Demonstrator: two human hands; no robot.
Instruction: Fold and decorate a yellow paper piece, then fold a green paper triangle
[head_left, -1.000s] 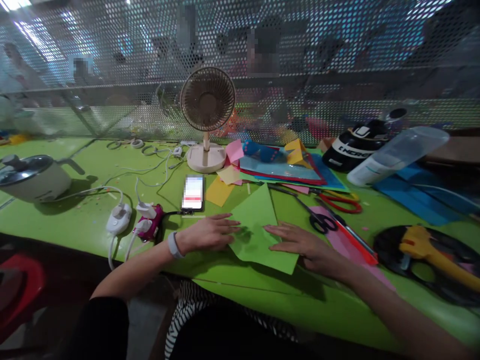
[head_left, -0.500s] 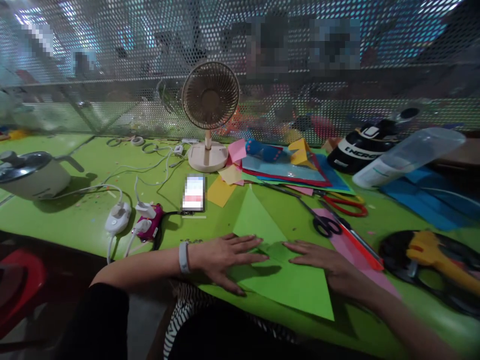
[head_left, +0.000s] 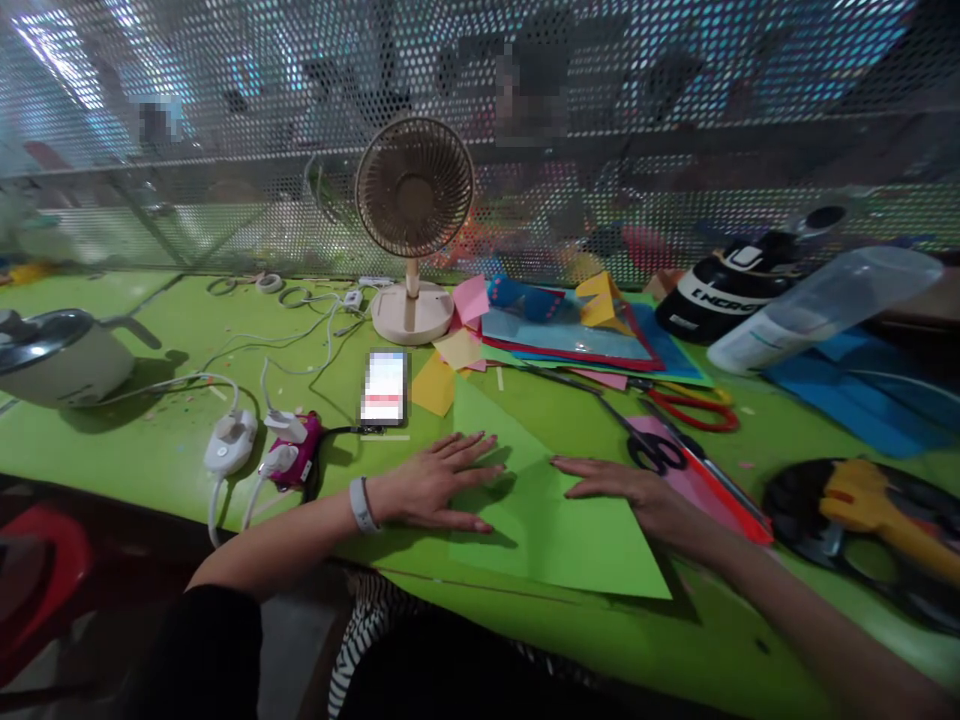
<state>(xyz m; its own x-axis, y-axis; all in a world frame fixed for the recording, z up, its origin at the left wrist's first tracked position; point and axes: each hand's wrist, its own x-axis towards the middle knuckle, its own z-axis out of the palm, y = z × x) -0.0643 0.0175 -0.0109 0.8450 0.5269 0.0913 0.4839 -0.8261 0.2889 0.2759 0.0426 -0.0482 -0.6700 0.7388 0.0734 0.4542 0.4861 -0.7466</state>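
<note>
A light green sheet of paper (head_left: 555, 555) with creases lies near the table's front edge. My left hand (head_left: 439, 487) rests flat on its left part, fingers spread. On the right part lie the outstretched fingers of my right hand (head_left: 622, 485), pressing on the paper; its thumb is hard to see. Both hands are open, grasping nothing. Just right of my right hand are black-handled scissors (head_left: 660, 455), a red cutter knife (head_left: 727, 495) and a strip of pink paper (head_left: 694, 485).
A phone (head_left: 385, 388), a fan (head_left: 415, 190) and plugged sockets (head_left: 296, 452) with cables stand left of the paper. Behind it is a pile of coloured sheets (head_left: 562, 335). A yellow glue gun (head_left: 855, 495), red-handled scissors (head_left: 697, 410) and bottles (head_left: 825, 310) sit right. Far left is a pot (head_left: 64, 365).
The green paper has shifted and turned slightly, its far point now broader and further left. Both hands have moved a little left and away from me, still on the paper.
</note>
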